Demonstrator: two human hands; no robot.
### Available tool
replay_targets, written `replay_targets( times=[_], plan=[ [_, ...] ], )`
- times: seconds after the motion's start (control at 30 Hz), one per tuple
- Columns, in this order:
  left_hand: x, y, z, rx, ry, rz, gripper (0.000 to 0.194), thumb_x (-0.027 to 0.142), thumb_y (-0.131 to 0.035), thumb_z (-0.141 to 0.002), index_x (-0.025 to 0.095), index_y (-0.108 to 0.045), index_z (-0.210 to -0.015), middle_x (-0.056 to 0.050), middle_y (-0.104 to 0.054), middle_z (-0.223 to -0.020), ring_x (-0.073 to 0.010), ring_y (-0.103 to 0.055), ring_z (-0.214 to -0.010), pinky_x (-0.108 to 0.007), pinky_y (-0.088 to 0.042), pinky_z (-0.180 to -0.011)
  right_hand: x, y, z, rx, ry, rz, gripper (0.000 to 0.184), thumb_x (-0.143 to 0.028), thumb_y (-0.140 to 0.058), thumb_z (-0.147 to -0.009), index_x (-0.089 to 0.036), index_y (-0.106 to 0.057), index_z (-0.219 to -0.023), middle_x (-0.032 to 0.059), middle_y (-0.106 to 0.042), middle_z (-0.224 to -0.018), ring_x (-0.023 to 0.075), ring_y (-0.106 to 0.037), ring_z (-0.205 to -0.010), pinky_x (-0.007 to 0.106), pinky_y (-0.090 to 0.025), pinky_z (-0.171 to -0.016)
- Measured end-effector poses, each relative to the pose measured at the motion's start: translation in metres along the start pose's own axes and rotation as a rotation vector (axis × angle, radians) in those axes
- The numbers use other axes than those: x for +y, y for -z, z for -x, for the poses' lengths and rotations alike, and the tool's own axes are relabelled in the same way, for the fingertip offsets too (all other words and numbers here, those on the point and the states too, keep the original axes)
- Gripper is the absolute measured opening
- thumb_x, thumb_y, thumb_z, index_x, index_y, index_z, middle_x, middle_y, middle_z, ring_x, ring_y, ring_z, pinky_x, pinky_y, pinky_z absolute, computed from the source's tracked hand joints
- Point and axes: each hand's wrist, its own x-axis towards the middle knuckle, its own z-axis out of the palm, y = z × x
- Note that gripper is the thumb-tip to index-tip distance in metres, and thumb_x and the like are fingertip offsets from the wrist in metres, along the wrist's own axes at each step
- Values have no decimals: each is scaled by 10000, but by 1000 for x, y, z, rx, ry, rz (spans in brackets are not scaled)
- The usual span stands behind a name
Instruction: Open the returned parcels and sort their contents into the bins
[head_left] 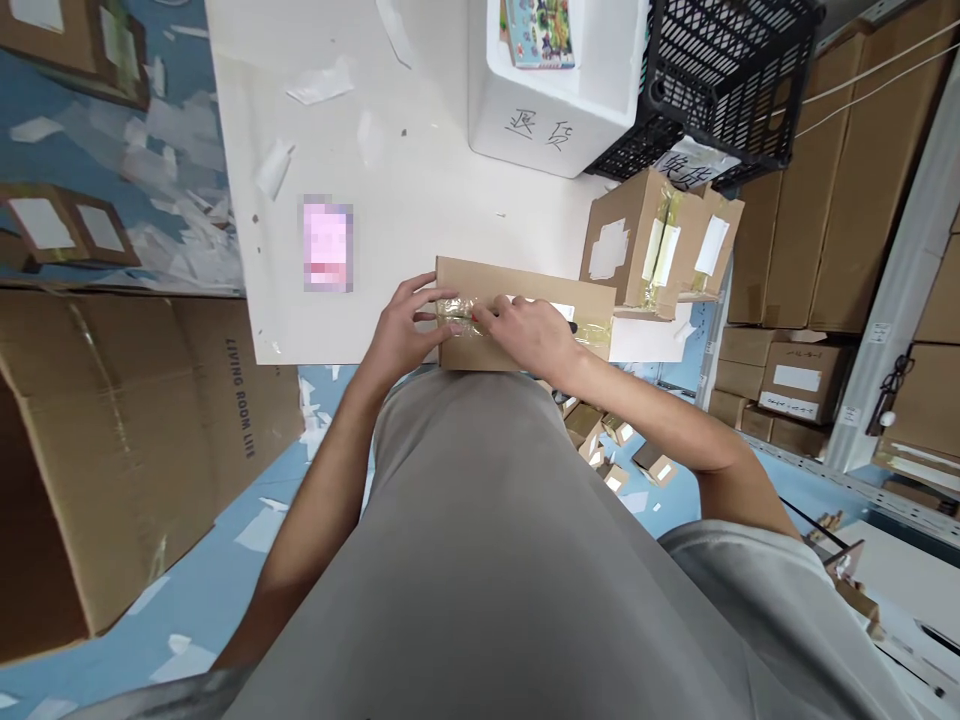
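A long cardboard box (517,353) lies at the table's front edge, close against my body. Clear tape and a white label run along its top. My left hand (409,325) grips the box's left end, its fingertips and thumb on the taped top. Over the middle of the box, my right hand (529,332) is closed around a slim tool (574,327). The tool's black end sticks out on the right, and a bit of red shows by the fingertips at the tape. Most of the tool is hidden, so its kind is unclear.
Taped cardboard boxes (637,240) stand right of my box. Behind them are a white bin (551,125) holding picture-covered packs and a black crate (720,90). A blurred pink item (328,245) lies on the white table (405,190). A large carton (150,430) stands at left.
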Motion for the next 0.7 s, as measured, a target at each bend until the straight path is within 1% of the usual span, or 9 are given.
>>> replay_targets(
  times=[0.1,0.27,0.33,0.37,0.4,0.47,0.53,0.63,0.7],
  plan=[
    [0,1,0,5,20,-3,574,674,-889,-915,325,-803,-1363,-106,-552,-1739,-376,-630,-1535,-571,-655,-1192,22,-13,14,-32,-35,11,504,-8,-347,-1146,-123,-678,-1507,222,-791,-1320,311,-784,-1211,367,-565,-874],
    [1,5,4,16,44,-27,569,634,-876,-924,324,-787,-1393,-106,-545,-1758,-383,-647,-1529,-605,-634,-1217,85,-53,64,-111,-196,38,485,-39,-412,-1140,-145,-700,-1515,225,-791,-1288,322,-793,-1155,372,-536,-821],
    [5,2,6,42,39,-104,525,590,-863,-943,326,-781,-1389,-103,-523,-1781,-409,-574,-1610,-650,-576,-1276,103,-70,80,-115,-222,42,522,-29,-428,-1125,-156,-661,-1574,224,-782,-1308,322,-790,-1129,375,-523,-799],
    [9,-2,6,67,26,-164,502,566,-861,-950,325,-779,-1383,-99,-496,-1806,-429,-501,-1670,-682,-517,-1324,108,-76,84,-105,-219,40,538,-24,-426,-1121,-152,-638,-1599,227,-775,-1320,322,-786,-1124,377,-518,-792],
    [13,-9,5,96,4,-229,488,546,-858,-957,322,-774,-1382,-93,-452,-1841,-448,-407,-1729,-715,-439,-1373,111,-81,87,-90,-211,36,543,-24,-419,-1122,-143,-622,-1612,232,-768,-1330,323,-780,-1126,379,-515,-788],
    [24,-27,0,134,-62,-347,500,537,-839,-985,313,-749,-1423,-74,-335,-1914,-468,-211,-1806,-759,-265,-1439,113,-86,87,-56,-199,18,517,-36,-400,-1137,-120,-620,-1598,247,-755,-1346,323,-767,-1148,379,-508,-794],
    [33,-49,-7,101,-136,-413,576,580,-790,-1026,310,-693,-1525,-70,-247,-1953,-463,-97,-1828,-772,-144,-1459,114,-86,85,-29,-197,-12,480,-62,-400,-1158,-123,-636,-1572,250,-749,-1358,320,-756,-1168,368,-496,-804],
    [39,-77,-16,17,-192,-463,712,687,-679,-1073,306,-592,-1668,-103,-257,-1950,-444,-101,-1830,-756,-72,-1466,124,-89,88,-9,-192,-60,455,-85,-426,-1171,-155,-661,-1555,234,-753,-1375,314,-753,-1171,357,-477,-810],
    [38,-85,-19,5,-188,-495,747,722,-607,-1097,305,-559,-1714,-110,-284,-1941,-429,-121,-1830,-732,-53,-1471,137,-97,97,-7,-205,-76,473,-75,-441,-1158,-177,-678,-1555,224,-765,-1360,320,-754,-1162,366,-464,-814]
  ],
)
